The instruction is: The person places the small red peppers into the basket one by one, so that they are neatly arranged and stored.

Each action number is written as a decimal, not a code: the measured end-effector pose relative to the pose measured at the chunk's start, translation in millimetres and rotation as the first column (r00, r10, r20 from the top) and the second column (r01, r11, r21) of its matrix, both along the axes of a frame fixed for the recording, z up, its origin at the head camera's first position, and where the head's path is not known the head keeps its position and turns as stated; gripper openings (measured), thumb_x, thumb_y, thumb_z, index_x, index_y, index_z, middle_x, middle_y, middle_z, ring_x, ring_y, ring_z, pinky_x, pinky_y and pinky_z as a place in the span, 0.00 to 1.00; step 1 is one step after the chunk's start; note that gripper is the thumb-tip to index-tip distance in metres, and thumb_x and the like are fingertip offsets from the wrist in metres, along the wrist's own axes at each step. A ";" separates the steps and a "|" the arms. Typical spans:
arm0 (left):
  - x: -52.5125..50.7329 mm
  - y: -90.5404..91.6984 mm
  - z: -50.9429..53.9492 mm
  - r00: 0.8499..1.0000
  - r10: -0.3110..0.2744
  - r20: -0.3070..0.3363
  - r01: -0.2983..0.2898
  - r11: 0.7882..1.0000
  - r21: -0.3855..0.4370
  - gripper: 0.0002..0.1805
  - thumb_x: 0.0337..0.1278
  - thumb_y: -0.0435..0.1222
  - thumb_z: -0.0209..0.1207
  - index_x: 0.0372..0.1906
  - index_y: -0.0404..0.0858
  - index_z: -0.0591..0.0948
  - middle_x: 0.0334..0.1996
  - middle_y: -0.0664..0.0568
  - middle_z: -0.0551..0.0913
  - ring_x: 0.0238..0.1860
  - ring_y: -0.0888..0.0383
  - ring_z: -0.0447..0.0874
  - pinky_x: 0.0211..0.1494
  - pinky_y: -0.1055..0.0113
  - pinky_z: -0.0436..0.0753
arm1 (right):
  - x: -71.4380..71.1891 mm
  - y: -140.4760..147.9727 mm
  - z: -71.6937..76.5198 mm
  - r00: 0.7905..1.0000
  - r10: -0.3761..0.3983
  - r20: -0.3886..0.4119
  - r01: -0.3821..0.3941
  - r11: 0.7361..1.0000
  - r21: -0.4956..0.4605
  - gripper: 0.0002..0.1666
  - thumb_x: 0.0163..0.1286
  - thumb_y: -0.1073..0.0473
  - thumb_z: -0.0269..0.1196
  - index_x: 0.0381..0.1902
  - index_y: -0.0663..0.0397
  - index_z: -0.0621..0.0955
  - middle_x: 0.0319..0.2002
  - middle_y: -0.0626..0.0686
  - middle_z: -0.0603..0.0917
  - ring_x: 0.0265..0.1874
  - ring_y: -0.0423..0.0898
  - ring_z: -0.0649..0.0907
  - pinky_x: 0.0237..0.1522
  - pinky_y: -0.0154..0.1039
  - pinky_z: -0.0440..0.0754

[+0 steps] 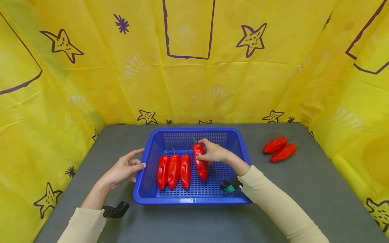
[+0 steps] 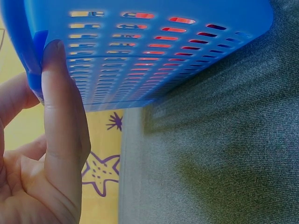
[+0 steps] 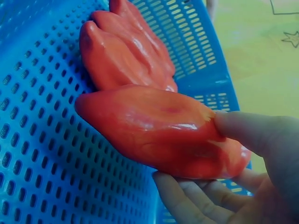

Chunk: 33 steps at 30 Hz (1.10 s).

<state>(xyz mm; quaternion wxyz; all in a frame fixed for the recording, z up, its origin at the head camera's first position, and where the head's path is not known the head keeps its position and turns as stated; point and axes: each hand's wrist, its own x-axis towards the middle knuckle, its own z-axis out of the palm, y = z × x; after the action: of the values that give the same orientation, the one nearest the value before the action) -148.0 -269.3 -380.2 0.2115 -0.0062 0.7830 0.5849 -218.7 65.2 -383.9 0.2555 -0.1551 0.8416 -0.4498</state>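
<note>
So the blue basket [image 1: 191,201] sat around the middle of the table [image 1: 291,199], its far rim pretty close to the table's far edge, right where the yellow cloth [image 1: 194,74] went up. I had a decent strip of tabletop between the basket's left rim and the left edge, plus a wider stretch toward the right edge. Two spare peppers [image 1: 279,149] lay side by side over there, near the far right corner and well apart from the basket.

My left hand [image 1: 123,168] was over that left strip with its fingers bent, thumb and index on the basket's left rim. My right hand [image 1: 214,153] reached in across the right rim and had the red pepper [image 1: 200,167] pinched, thumb on one side and fingers on the other, up toward the stem end. The tip pointed away from my grip, toward the basket's near wall. Couldn't tell if it touched the basket floor. Just left of it, three peppers [image 1: 174,172] lay in a row, stems to the far side, while mesh floor stretched from my pepper to the right wall.
</note>
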 end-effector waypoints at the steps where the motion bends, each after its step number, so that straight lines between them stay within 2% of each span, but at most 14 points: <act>1: 0.0 0.0 -0.1 1.000 0.000 0.000 0.000 1.000 -0.001 0.40 0.58 0.36 0.58 0.71 0.42 0.50 0.34 0.42 0.78 0.30 0.50 0.83 0.32 0.54 0.84 | -0.3 -0.6 -0.7 1.000 0.005 0.005 -0.005 1.000 0.000 0.39 0.58 0.62 0.65 0.63 0.59 0.59 0.44 0.62 0.75 0.32 0.49 0.83 0.29 0.44 0.85; 13: 0.0 -0.5 -1.7 1.000 -0.003 0.003 0.003 1.000 0.002 0.40 0.58 0.36 0.58 0.71 0.42 0.50 0.35 0.42 0.79 0.31 0.50 0.83 0.32 0.54 0.84 | 0.9 -10.1 -11.9 0.999 -0.001 0.041 -0.001 0.999 0.039 0.37 0.58 0.63 0.65 0.61 0.60 0.60 0.44 0.62 0.77 0.33 0.49 0.83 0.31 0.47 0.85; 18: 0.1 -0.5 -2.3 1.000 -0.005 0.002 0.005 1.000 0.006 0.40 0.58 0.36 0.58 0.71 0.43 0.50 0.35 0.42 0.78 0.31 0.50 0.83 0.32 0.53 0.84 | 1.6 -13.2 -17.0 0.999 -0.022 0.025 0.019 0.995 0.102 0.36 0.57 0.62 0.65 0.60 0.60 0.61 0.42 0.61 0.77 0.30 0.48 0.83 0.28 0.44 0.85; 24: -0.1 -0.8 -2.0 1.000 0.000 0.004 0.000 1.000 0.008 0.40 0.58 0.36 0.58 0.71 0.43 0.50 0.35 0.42 0.78 0.31 0.50 0.83 0.33 0.53 0.84 | 2.6 -16.0 -19.0 0.999 -0.042 0.020 0.039 0.992 0.120 0.36 0.56 0.62 0.66 0.59 0.61 0.62 0.40 0.61 0.79 0.29 0.49 0.84 0.27 0.43 0.85; 33: -0.9 -0.6 -0.3 1.000 0.003 0.013 -0.003 1.000 -0.002 0.41 0.58 0.37 0.58 0.71 0.43 0.49 0.35 0.42 0.79 0.32 0.50 0.83 0.33 0.54 0.84 | 0.9 -15.6 -20.9 0.999 -0.042 -0.004 0.042 0.981 0.188 0.35 0.56 0.59 0.66 0.59 0.60 0.64 0.42 0.60 0.78 0.28 0.48 0.83 0.25 0.42 0.84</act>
<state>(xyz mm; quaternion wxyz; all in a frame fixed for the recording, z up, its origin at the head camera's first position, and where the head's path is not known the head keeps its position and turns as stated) -148.9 -269.9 -380.5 0.2158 -0.0116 0.7820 0.5846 -217.8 49.7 -404.8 0.2596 -0.1124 0.8834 -0.3735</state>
